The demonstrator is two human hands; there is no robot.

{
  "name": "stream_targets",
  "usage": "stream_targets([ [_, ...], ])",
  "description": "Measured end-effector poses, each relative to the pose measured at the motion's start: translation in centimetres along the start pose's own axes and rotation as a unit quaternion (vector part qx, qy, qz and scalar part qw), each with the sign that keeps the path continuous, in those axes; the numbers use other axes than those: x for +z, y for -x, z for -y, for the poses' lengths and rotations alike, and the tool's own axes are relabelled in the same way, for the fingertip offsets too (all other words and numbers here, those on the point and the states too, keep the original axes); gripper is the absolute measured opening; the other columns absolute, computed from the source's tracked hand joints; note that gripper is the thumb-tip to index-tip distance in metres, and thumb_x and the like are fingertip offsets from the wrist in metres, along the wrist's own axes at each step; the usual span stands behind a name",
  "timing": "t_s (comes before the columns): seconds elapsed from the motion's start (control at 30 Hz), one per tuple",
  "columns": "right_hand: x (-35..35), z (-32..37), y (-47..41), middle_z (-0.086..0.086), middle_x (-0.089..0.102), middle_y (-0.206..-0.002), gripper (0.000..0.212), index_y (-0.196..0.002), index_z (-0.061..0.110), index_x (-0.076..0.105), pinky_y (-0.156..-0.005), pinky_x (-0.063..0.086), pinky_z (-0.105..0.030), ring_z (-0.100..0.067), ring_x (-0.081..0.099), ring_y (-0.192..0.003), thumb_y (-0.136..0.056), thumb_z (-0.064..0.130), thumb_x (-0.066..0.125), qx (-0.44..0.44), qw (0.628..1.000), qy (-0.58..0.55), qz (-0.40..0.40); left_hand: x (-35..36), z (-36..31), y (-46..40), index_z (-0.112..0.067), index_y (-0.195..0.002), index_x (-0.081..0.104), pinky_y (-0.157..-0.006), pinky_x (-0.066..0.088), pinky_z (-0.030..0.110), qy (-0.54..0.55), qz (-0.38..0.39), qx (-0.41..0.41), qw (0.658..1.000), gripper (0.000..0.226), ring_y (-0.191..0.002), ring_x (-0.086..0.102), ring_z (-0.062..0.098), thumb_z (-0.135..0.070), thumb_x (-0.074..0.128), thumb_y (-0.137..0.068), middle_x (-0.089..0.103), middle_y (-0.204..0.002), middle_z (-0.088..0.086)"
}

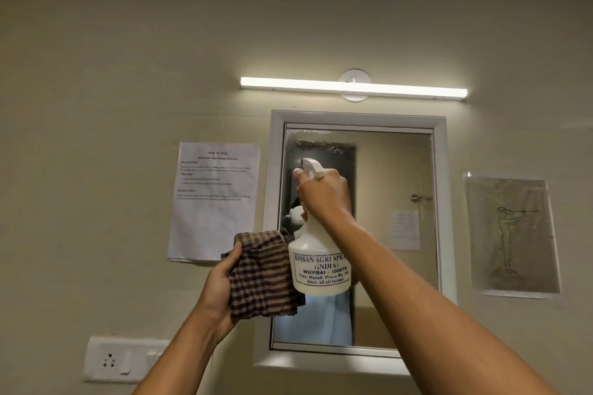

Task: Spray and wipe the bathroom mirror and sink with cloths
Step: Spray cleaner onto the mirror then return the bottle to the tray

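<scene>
The framed bathroom mirror [394,170] hangs on the wall straight ahead, with wet spray marks near its top left corner. My right hand [324,194] grips the neck and trigger of a white spray bottle [321,266], its nozzle pointing at the upper left of the glass. My left hand [221,285] holds a folded brown checked cloth [263,279] just left of the bottle, in front of the mirror's lower left part. The sink is out of view.
A lit tube light [353,88] runs above the mirror. A printed paper sheet [215,199] is stuck on the wall to the left, a drawing [510,234] to the right. A white socket and switch plate [122,359] sits at lower left.
</scene>
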State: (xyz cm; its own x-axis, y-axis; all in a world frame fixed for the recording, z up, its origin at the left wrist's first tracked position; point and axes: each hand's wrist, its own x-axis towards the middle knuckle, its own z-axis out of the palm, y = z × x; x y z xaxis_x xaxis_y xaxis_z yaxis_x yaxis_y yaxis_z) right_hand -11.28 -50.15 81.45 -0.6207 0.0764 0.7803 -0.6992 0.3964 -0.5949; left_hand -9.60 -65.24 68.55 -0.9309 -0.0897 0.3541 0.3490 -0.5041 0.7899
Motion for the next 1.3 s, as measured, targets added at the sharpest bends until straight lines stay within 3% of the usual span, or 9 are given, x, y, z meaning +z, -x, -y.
stream_targets([
  [0.2, -0.6, -2.6, 2.3, -0.006, 0.072, -0.077, 0.034, -0.091, 0.010, 0.072, -0.046, 0.044, -0.016, -0.015, 0.068, -0.061, -0.096, 0.040, 0.057, 0.021, 1.000, 0.012, -0.017, -1.2, 1.4, 0.7, -0.002, -0.119, 0.067, -0.098, 0.049, 0.054, 0.017, 0.014, -0.017, 1.000, 0.055, -0.105, 0.069, 0.039, -0.045, 0.039, -0.101, 0.070, -0.119, 0.022],
  [0.4, -4.0, -4.4, 3.2, -0.004, 0.072, -0.070, 0.036, -0.080, 0.013, 0.073, -0.069, 0.061, -0.039, -0.019, 0.071, -0.065, -0.096, 0.040, 0.057, 0.042, 0.996, 0.023, -0.073, -1.8, 3.2, 1.6, -0.002, -0.117, 0.069, -0.093, 0.053, 0.055, 0.036, 0.019, -0.028, 0.999, 0.054, -0.103, 0.070, 0.039, -0.044, 0.039, -0.101, 0.070, -0.118, 0.022],
  [0.5, -6.8, -5.2, 3.6, 0.000, 0.070, -0.069, 0.036, -0.069, 0.020, 0.066, -0.066, 0.055, -0.031, -0.017, 0.069, -0.067, -0.097, 0.041, 0.056, 0.063, 0.993, 0.027, -0.097, -1.3, 3.9, 1.7, -0.005, -0.096, 0.079, -0.079, 0.059, 0.052, 0.049, 0.029, -0.034, 0.998, 0.055, -0.094, 0.073, 0.037, -0.042, 0.039, -0.102, 0.073, -0.110, 0.021],
  [0.6, -9.1, -6.4, 4.2, 0.002, 0.063, -0.063, 0.034, -0.068, 0.022, 0.055, -0.064, 0.056, -0.033, -0.016, 0.065, -0.061, -0.097, 0.038, 0.058, 0.086, 0.988, 0.033, -0.123, -0.6, 4.6, 1.7, -0.007, -0.090, 0.081, -0.075, 0.061, 0.050, 0.055, 0.035, -0.043, 0.997, 0.056, -0.091, 0.074, 0.036, -0.042, 0.039, -0.101, 0.074, -0.108, 0.020],
  [0.73, -11.7, -8.5, 4.7, -0.004, 0.069, -0.079, 0.029, -0.089, 0.015, 0.064, -0.066, 0.061, -0.036, -0.020, 0.069, -0.066, -0.094, 0.044, 0.061, 0.116, 0.981, 0.026, -0.156, 0.4, 5.7, 1.6, -0.009, -0.091, 0.081, -0.084, 0.058, 0.052, 0.043, 0.035, -0.048, 0.997, 0.054, -0.095, 0.073, 0.037, -0.043, 0.041, -0.100, 0.073, -0.110, 0.020],
  [0.87, -14.3, -10.4, 5.6, -0.005, 0.068, -0.071, 0.031, -0.070, 0.022, 0.056, -0.063, 0.059, -0.036, -0.024, 0.067, -0.058, -0.096, 0.039, 0.060, 0.133, 0.974, 0.048, -0.176, 1.8, 6.9, 1.5, -0.007, -0.112, 0.072, -0.093, 0.050, 0.054, 0.030, 0.037, -0.051, 0.998, 0.050, -0.098, 0.072, 0.039, -0.045, 0.042, -0.100, 0.072, -0.114, 0.020],
  [1.07, -16.0, -12.9, 7.3, -0.010, 0.071, -0.077, 0.037, -0.082, 0.012, 0.065, -0.056, 0.057, -0.031, -0.023, 0.068, -0.057, -0.094, 0.047, 0.060, 0.181, 0.964, 0.055, -0.185, 2.9, 8.6, 1.4, -0.007, -0.119, 0.067, -0.087, 0.055, 0.052, 0.027, 0.034, -0.063, 0.997, 0.049, -0.100, 0.072, 0.036, -0.045, 0.041, -0.100, 0.072, -0.116, 0.019],
  [1.2, -15.8, -14.1, 8.6, -0.010, 0.071, -0.077, 0.034, -0.078, 0.016, 0.063, -0.058, 0.061, -0.039, -0.024, 0.068, -0.057, -0.094, 0.045, 0.061, 0.188, 0.964, 0.053, -0.180, 2.7, 9.3, 1.6, -0.008, -0.119, 0.067, -0.089, 0.052, 0.052, 0.015, 0.024, -0.067, 0.997, 0.049, -0.098, 0.073, 0.036, -0.046, 0.041, -0.100, 0.072, -0.115, 0.018],
  [1.3, -13.6, -14.2, 9.5, -0.003, 0.067, -0.074, 0.029, -0.069, 0.029, 0.056, -0.066, 0.061, -0.046, -0.025, 0.069, -0.067, -0.094, 0.043, 0.061, 0.162, 0.973, 0.058, -0.156, 2.3, 9.3, 2.0, -0.009, -0.117, 0.068, -0.089, 0.053, 0.052, 0.011, 0.014, -0.066, 0.998, 0.049, -0.098, 0.073, 0.035, -0.045, 0.040, -0.101, 0.073, -0.115, 0.018],
])
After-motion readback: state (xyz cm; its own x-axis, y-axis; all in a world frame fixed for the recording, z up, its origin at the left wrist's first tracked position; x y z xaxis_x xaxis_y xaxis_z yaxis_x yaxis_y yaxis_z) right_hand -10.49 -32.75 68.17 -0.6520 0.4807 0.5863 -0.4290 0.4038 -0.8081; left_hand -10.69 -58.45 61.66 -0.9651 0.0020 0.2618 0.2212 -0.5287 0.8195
